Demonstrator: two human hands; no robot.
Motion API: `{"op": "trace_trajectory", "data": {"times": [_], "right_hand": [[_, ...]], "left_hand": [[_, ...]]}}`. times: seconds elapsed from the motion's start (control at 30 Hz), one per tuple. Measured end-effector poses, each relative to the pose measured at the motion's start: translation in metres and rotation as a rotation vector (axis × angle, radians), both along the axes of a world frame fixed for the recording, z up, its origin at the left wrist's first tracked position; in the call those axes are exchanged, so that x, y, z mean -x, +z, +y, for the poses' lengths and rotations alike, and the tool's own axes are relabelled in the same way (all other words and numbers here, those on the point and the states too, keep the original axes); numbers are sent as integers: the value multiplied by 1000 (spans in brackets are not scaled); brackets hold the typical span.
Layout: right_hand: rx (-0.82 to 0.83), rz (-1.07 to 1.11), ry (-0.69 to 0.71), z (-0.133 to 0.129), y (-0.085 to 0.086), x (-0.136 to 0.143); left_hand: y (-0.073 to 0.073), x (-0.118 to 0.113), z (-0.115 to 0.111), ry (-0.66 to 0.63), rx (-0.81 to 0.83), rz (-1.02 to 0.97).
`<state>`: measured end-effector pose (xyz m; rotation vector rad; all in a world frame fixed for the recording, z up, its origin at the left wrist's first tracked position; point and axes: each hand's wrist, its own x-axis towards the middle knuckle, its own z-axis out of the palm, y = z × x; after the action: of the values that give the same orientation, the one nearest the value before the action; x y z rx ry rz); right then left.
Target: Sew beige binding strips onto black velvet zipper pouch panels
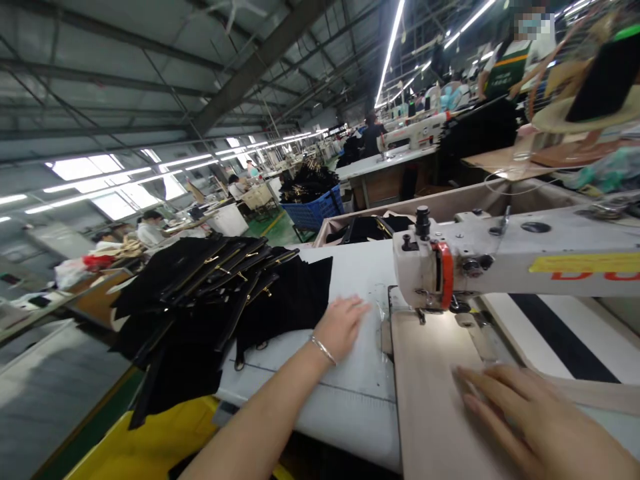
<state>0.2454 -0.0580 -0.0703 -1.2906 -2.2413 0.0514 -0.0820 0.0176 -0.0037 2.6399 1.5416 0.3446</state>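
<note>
My left hand [343,327], with a silver bangle at the wrist, is over the pale sewing table [345,400], its fingers stretched out beside the black fabric pieces. My right hand [520,413] is slightly blurred, fingers apart, over the beige plate [425,387] in front of the sewing machine [430,260]. Nothing shows in either hand. Several black pieces with gold zippers [215,287] lie in an overlapping pile left of my left hand.
A yellow container [165,440] is below the table at lower left. Behind the table are a beige-edged bin [330,230] with black pieces and a blue crate [317,210]. A person [520,60] stands at the upper right.
</note>
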Motion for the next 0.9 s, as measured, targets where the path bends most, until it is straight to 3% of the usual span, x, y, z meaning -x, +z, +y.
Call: {"op": "trace_trajectory", "data": {"times": [0.1, 0.17, 0.23, 0.33, 0.43, 0.53, 0.6, 0.67, 0.73, 0.77, 0.83, 0.9], "right_hand": [[-62, -108, 49, 31, 8, 16], [-103, -122, 46, 39, 3, 20], [-113, -125, 50, 41, -5, 20], [-106, -117, 63, 41, -15, 15], [-108, -113, 73, 42, -18, 12], [-112, -121, 69, 43, -17, 11], [-111, -135, 70, 43, -15, 12], [-112, -147, 72, 42, -13, 13], [-120, -148, 69, 41, -10, 14], [-125, -145, 67, 40, -9, 15], [-116, -146, 65, 39, -4, 15], [-91, -155, 62, 38, 3, 17]], "left_hand": [[11, 71, -8, 359, 32, 164], [16, 107, -18, 417, 80, 196], [21, 128, -27, 390, 78, 167], [27, 139, -32, 377, 25, 85], [39, 145, -28, 458, -52, 56], [64, 155, -28, 641, -232, 38], [87, 160, -36, 782, -443, -1], [104, 155, -51, 829, -680, -50], [108, 138, -72, 731, -787, -65], [104, 125, -84, 635, -757, -52], [86, 91, -109, 383, -560, 7], [64, 56, -129, 30, -315, 66]]}}
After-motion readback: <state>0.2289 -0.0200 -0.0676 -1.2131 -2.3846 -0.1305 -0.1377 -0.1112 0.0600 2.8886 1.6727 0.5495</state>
